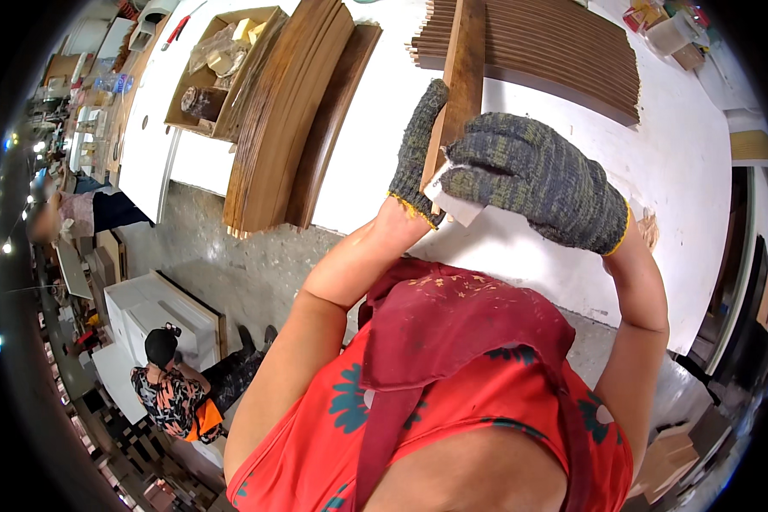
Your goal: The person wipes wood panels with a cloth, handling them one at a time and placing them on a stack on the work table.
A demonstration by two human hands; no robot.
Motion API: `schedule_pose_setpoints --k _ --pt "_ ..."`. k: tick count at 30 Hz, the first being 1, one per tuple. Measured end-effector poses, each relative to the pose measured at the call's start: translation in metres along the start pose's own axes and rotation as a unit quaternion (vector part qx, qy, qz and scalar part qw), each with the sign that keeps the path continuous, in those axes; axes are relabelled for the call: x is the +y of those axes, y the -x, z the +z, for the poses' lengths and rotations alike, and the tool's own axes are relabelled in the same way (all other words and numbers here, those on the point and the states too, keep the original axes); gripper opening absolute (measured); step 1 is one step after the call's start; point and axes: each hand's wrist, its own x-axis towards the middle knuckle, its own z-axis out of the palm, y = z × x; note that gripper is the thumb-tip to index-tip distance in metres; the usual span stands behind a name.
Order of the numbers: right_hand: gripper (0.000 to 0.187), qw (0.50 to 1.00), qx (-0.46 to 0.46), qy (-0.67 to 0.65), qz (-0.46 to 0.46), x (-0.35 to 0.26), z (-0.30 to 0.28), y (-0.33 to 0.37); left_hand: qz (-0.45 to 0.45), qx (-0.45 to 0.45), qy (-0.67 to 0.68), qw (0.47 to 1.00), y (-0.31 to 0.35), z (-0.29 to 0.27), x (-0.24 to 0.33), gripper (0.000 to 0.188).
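Both my hands wear dark grey-green knit gloves with yellow cuffs. My left hand [419, 149] is wrapped along the left side of a brown wooden strip [463, 81] and steadies it. Its thumb lies along the strip's edge, and the other fingers are hidden beneath. My right hand [533, 177] grips a white folded piece [458, 205] and presses it against the near end of the strip. Whether that piece is sandpaper or cloth I cannot make out. The strip's far end rests over a row of similar brown strips [555, 55] lying on the white table [563, 111].
Left on the table, a stack of long brown boards [286, 111] juts past the near edge. Beside it stands a cardboard box [179, 102] holding yellowish blocks and a dark roll. A red-handled tool [177, 31] lies farther left. Another person [175, 384] sits at the lower left.
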Motion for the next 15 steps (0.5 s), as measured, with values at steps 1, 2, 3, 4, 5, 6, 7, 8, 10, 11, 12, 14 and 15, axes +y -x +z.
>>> schedule_pose_setpoints --k 1,2,3,4,5,6,7,8,10,11,12,14,15 --pt "0.049 1.0 -0.008 0.014 0.006 0.0 0.002 0.001 -0.024 0.009 0.107 0.994 -0.001 0.005 0.003 0.044" --pt "0.046 0.999 -0.015 0.028 0.011 -0.002 0.004 0.004 0.0 -0.008 0.068 0.998 -0.006 0.012 0.005 0.044" --pt "0.044 0.999 -0.023 0.043 0.019 -0.004 0.005 0.007 0.023 -0.025 0.03 0.999 -0.01 0.024 0.007 0.044" --pt "0.043 0.998 -0.031 0.047 0.021 -0.006 0.004 0.008 0.057 -0.021 -0.057 0.997 -0.011 0.019 0.003 0.045" --pt "0.041 0.998 -0.039 0.051 0.024 -0.008 0.003 0.009 0.09 -0.016 -0.144 0.985 -0.011 0.011 -0.003 0.046" --pt "0.04 0.997 -0.046 0.055 0.025 -0.01 0.002 0.01 0.11 -0.015 -0.187 0.976 -0.008 0.011 -0.003 0.047" --pt "0.04 0.997 -0.049 0.05 0.024 -0.01 0.002 0.011 0.13 -0.012 -0.229 0.965 -0.006 0.011 -0.003 0.047" --pt "0.04 0.997 -0.053 0.045 0.024 -0.01 0.004 0.014 0.136 -0.014 -0.227 0.964 0.001 0.012 -0.002 0.048" --pt "0.039 0.997 -0.052 0.036 0.031 -0.011 0.008 0.019 0.131 0.012 -0.179 0.975 0.007 0.023 0.0 0.045" --pt "0.039 0.998 -0.048 0.032 0.038 -0.012 0.01 0.023 0.118 0.04 -0.133 0.983 0.007 0.03 0.0 0.042" --pt "0.038 0.998 -0.043 0.028 0.045 -0.013 0.012 0.027 0.097 0.06 -0.092 0.989 0.006 0.036 0.003 0.041" --pt "0.04 0.994 -0.082 0.019 0.069 -0.014 0.013 0.043 0.05 0.094 -0.012 0.994 0.002 0.045 0.011 0.042" --pt "0.042 0.992 -0.102 0.014 0.079 -0.014 0.013 0.048 0.03 0.035 0.018 0.999 -0.002 0.04 0.014 0.042"
